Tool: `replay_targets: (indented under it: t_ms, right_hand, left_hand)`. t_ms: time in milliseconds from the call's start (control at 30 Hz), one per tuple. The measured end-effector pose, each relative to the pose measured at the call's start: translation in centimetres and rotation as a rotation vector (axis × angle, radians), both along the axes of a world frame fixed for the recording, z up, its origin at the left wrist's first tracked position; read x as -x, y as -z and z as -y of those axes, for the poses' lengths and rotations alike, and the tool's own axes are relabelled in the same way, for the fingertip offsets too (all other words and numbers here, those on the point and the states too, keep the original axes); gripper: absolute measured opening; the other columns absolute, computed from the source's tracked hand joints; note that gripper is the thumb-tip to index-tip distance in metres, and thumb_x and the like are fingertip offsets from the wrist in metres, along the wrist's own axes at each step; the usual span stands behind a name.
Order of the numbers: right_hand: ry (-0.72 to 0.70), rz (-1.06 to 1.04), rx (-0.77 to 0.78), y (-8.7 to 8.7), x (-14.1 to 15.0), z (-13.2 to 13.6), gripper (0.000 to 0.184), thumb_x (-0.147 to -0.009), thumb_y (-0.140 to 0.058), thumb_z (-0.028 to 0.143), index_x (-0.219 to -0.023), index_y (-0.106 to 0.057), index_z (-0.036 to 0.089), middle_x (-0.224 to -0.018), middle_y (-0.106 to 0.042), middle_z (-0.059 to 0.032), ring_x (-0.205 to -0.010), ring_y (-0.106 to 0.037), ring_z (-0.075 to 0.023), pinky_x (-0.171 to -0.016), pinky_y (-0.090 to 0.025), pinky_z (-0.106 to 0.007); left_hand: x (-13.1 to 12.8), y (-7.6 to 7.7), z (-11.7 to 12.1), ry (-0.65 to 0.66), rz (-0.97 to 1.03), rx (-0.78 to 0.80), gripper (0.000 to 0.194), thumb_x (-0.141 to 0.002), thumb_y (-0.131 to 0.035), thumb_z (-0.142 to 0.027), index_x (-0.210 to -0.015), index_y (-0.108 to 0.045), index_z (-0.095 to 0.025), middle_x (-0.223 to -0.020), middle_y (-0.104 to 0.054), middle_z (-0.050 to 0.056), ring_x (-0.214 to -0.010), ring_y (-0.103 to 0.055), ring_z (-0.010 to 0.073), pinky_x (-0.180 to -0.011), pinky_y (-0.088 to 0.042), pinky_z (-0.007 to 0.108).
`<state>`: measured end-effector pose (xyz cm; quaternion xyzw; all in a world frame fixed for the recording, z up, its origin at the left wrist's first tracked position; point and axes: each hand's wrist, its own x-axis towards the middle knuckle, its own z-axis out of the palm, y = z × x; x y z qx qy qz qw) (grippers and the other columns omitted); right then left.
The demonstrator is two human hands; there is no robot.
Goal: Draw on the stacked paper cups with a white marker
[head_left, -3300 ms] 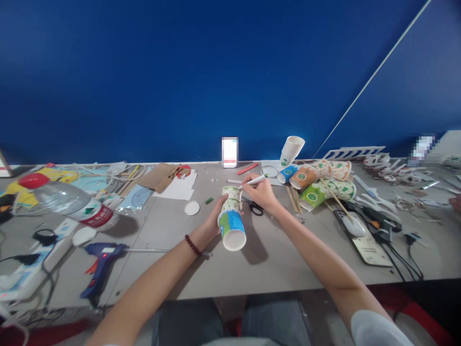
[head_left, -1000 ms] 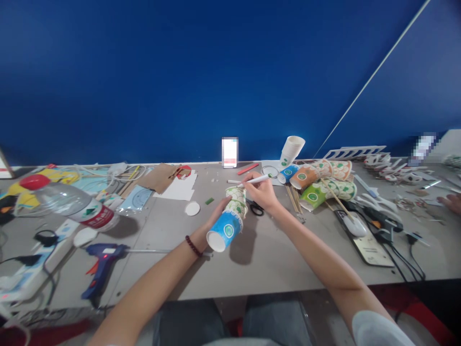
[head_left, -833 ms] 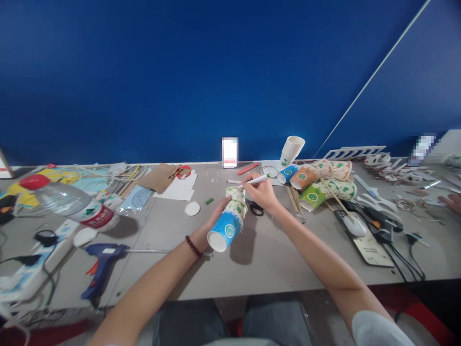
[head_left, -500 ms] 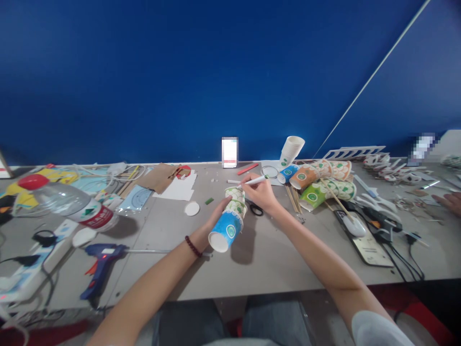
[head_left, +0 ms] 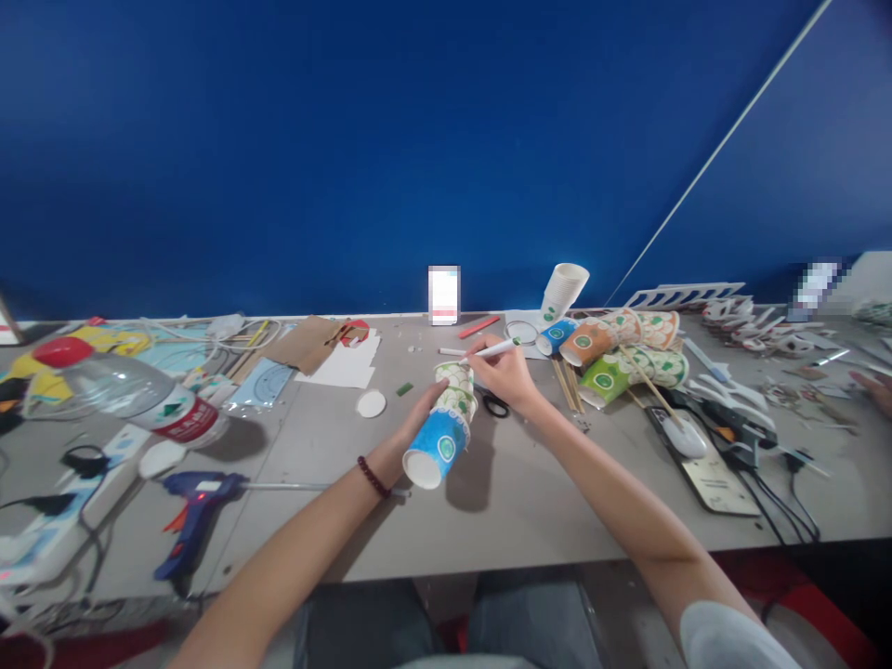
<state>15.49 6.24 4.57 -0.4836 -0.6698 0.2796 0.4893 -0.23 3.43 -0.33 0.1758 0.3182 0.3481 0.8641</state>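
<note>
My left hand (head_left: 422, 409) is wrapped round a joined row of paper cups (head_left: 441, 435), tilted with a blue cup nearest me and green-patterned cups at the far end. Between the fingers of my right hand (head_left: 503, 373) is a white marker pen (head_left: 496, 348), its tip at the rim of the far cup. Whether the tip touches the cup I cannot tell. Black-handled scissors (head_left: 495, 404) lie partly hidden behind my right hand. A white disc (head_left: 371, 403) and a small green scrap (head_left: 405, 388) are on the table to the left of the cups.
A blue glue gun (head_left: 199, 511) with a glue stick and a large bottle (head_left: 139, 390) are at the left. On the right are more joined paper cups (head_left: 605, 379), wooden sticks (head_left: 570, 386), a white mouse (head_left: 687, 437) and cables. Another person's hand (head_left: 874, 388) shows at the right edge.
Since the oldest frame, the joined cups have turned in my left hand, and the near blue cup has swung left, showing its round logo. The marker pen has stayed at the far rim.
</note>
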Motion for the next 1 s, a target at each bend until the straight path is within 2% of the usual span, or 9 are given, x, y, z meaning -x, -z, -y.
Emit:
replay_targets:
  t_ms: [267,600,867,1000]
  right_hand:
    - [-0.003,0.012,0.004,0.0,-0.2,0.0,0.011,-0.070,-0.055,0.023,-0.067,-0.064,0.018,-0.066,-0.065,-0.0015,-0.063,-0.058,-0.0155,-0.057,-0.042,-0.026]
    - [-0.009,-0.008,0.019,0.0,-0.1,-0.1,0.009,-0.068,-0.054,0.022,-0.066,-0.062,0.018,-0.067,-0.066,-0.0015,-0.061,-0.058,-0.0148,-0.057,-0.043,-0.026]
    - [-0.011,-0.025,0.014,0.1,-0.1,-0.1,0.010,-0.070,-0.056,0.025,-0.068,-0.063,0.018,-0.067,-0.065,-0.0013,-0.061,-0.057,-0.0147,-0.058,-0.043,-0.026]
    - [-0.010,-0.012,0.020,0.0,-0.1,0.0,0.010,-0.068,-0.054,0.023,-0.066,-0.063,0.018,-0.067,-0.065,-0.0016,-0.060,-0.056,-0.0141,-0.056,-0.041,-0.026]
  left_hand:
    - [-0.1,-0.4,0.1,-0.024,-0.013,-0.008,0.031,-0.088,-0.055,-0.041,-0.095,-0.063,-0.012,-0.071,-0.064,0.007,-0.057,-0.063,0.0176,-0.051,-0.049,0.027]
    - [0.2,1.0,-0.5,0.018,0.039,-0.008,0.038,-0.081,-0.066,-0.046,-0.099,-0.061,-0.013,-0.073,-0.065,0.006,-0.058,-0.064,0.0172,-0.053,-0.051,0.026]
    - [0.1,-0.2,-0.1,0.038,0.016,0.015,0.033,-0.085,-0.060,-0.044,-0.095,-0.060,-0.013,-0.071,-0.065,0.005,-0.056,-0.063,0.0173,-0.052,-0.051,0.028]
    - [0.1,0.1,-0.2,0.023,0.019,0.017,0.035,-0.085,-0.060,-0.045,-0.096,-0.061,-0.012,-0.073,-0.065,0.006,-0.056,-0.063,0.0173,-0.051,-0.051,0.028]
